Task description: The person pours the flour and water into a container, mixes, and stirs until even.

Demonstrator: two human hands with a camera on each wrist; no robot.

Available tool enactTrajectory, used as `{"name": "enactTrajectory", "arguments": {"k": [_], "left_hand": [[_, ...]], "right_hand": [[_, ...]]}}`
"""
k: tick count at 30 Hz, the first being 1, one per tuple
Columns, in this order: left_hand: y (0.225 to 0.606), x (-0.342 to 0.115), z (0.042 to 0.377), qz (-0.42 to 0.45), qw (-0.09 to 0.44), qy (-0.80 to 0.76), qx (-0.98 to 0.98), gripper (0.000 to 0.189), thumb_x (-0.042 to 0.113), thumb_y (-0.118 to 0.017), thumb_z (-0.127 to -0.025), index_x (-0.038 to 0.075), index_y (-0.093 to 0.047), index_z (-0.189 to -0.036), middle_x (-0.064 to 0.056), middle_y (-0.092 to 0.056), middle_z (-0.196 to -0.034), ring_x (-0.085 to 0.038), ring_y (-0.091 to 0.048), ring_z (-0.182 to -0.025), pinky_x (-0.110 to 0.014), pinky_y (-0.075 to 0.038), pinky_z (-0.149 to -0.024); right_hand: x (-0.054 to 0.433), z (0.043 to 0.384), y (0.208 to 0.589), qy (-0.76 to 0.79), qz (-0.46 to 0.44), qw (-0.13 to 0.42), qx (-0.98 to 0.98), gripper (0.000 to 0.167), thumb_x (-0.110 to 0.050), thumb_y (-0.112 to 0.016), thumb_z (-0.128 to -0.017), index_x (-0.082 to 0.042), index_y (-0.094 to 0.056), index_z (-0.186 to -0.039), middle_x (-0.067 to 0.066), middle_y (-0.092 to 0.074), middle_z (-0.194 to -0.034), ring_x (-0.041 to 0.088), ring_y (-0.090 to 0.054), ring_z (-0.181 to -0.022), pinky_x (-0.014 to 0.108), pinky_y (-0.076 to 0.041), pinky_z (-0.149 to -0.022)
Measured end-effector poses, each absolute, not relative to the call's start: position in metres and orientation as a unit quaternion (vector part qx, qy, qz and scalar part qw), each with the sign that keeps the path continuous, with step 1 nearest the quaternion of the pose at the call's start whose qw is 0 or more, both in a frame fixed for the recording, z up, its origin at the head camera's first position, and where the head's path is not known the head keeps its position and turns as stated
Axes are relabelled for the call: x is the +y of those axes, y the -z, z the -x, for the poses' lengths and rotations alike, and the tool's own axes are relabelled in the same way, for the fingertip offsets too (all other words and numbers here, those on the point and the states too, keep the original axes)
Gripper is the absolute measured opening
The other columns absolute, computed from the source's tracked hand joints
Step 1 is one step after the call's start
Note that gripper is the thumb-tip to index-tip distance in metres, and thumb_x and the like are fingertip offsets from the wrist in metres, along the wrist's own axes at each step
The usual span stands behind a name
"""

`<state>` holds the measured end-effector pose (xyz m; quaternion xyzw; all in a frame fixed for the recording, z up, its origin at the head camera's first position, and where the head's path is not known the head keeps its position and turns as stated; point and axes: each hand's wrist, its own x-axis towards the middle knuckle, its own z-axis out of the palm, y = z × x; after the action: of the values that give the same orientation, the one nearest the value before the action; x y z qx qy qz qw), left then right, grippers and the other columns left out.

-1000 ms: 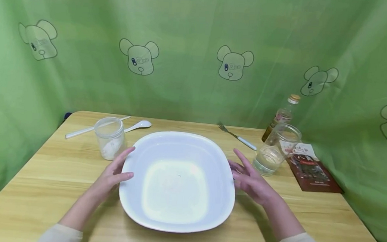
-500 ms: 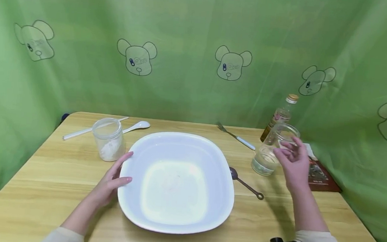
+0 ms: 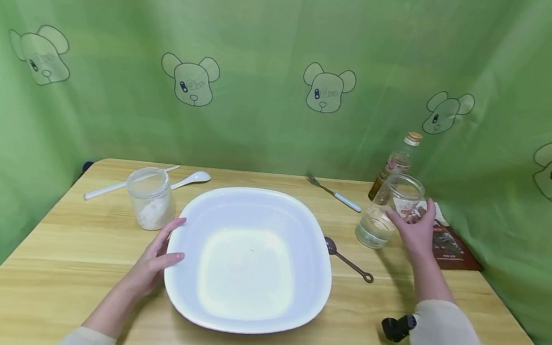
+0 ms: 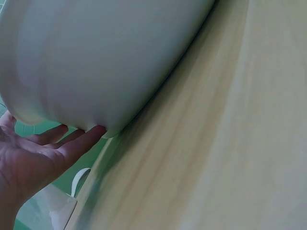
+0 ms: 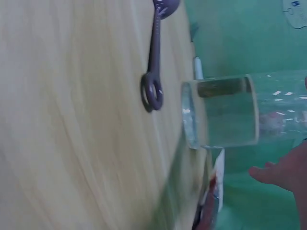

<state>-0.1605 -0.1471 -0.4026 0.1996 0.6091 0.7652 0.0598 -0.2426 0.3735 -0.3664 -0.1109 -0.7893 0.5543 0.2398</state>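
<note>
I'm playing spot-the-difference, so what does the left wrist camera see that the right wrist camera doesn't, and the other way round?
Only the left wrist view shows the outside of the big white rounded basin, the left hand touching it, and a see-through jar with white powder.

Only the right wrist view shows the clear glass jar holding clear liquid, the dark brown spoon with a ring-ended handle, part of the right hand and part of a dark red packet.

Both show the pale wooden table and the green curtain.
</note>
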Motion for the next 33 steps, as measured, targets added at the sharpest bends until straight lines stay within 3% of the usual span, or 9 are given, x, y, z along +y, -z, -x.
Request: {"name": "enactTrajectory", "arguments": {"k": [6, 11, 20, 25, 30, 33], "left_hand": [[0.403, -0.147, 0.16, -0.198, 0.061, -0.766, 0.609, 0.062, -0.003, -0.045, -0.077, 0.01, -0.021, -0.133, -0.027, -0.025, -0.122, -0.027, -0.046, -0.099, -0.043, -0.047, -0.071], [0.404, -0.147, 0.161, -0.2, 0.063, -0.766, 0.608, 0.062, -0.003, -0.046, -0.077, 0.01, -0.02, -0.132, -0.03, -0.027, -0.118, -0.027, -0.048, -0.096, -0.043, -0.048, -0.071], [0.403, -0.147, 0.161, -0.193, 0.065, -0.762, 0.615, 0.062, -0.002, -0.046, -0.078, 0.011, -0.019, -0.132, -0.032, -0.03, -0.116, -0.03, -0.05, -0.095, -0.045, -0.048, -0.069], [0.402, -0.146, 0.16, -0.187, 0.067, -0.763, 0.615, 0.062, -0.002, -0.045, -0.078, 0.012, -0.019, -0.133, -0.033, -0.03, -0.116, -0.031, -0.05, -0.095, -0.045, -0.048, -0.069], [0.401, -0.147, 0.159, -0.181, 0.068, -0.765, 0.615, 0.062, -0.002, -0.045, -0.079, 0.012, -0.019, -0.133, -0.032, -0.029, -0.118, -0.03, -0.049, -0.095, -0.044, -0.048, -0.07], [0.401, -0.147, 0.159, -0.18, 0.071, -0.765, 0.614, 0.062, -0.001, -0.045, -0.079, 0.013, -0.019, -0.133, -0.031, -0.029, -0.118, -0.03, -0.05, -0.095, -0.045, -0.048, -0.069]], "right_hand": [[0.39, 0.283, 0.406, -0.55, 0.101, 0.252, -0.79, 0.105, -0.036, -0.074, -0.063, -0.034, 0.002, -0.135, 0.019, -0.023, -0.13, 0.03, -0.025, -0.118, 0.039, -0.024, -0.098], [0.404, 0.311, 0.434, -0.541, 0.128, 0.297, -0.777, 0.104, -0.044, -0.077, -0.054, -0.034, -0.009, -0.132, 0.011, -0.032, -0.12, 0.023, -0.034, -0.109, 0.035, -0.031, -0.093], [0.415, 0.314, 0.441, -0.515, 0.116, 0.326, -0.784, 0.094, -0.043, -0.077, -0.053, -0.03, -0.02, -0.126, 0.007, -0.038, -0.112, 0.021, -0.04, -0.1, 0.034, -0.038, -0.085], [0.408, 0.293, 0.407, -0.514, 0.066, 0.301, -0.801, 0.092, -0.027, -0.079, -0.057, -0.024, -0.021, -0.128, 0.007, -0.038, -0.118, 0.021, -0.041, -0.102, 0.029, -0.041, -0.084], [0.345, 0.237, 0.329, -0.501, 0.032, 0.264, -0.824, 0.083, -0.015, -0.076, -0.063, -0.012, -0.022, -0.126, 0.014, -0.039, -0.117, 0.025, -0.041, -0.103, 0.035, -0.04, -0.086], [0.315, 0.213, 0.295, -0.467, 0.027, 0.24, -0.851, 0.08, -0.019, -0.073, -0.067, -0.007, -0.02, -0.126, 0.012, -0.04, -0.114, 0.023, -0.041, -0.102, 0.04, -0.039, -0.086]]}}
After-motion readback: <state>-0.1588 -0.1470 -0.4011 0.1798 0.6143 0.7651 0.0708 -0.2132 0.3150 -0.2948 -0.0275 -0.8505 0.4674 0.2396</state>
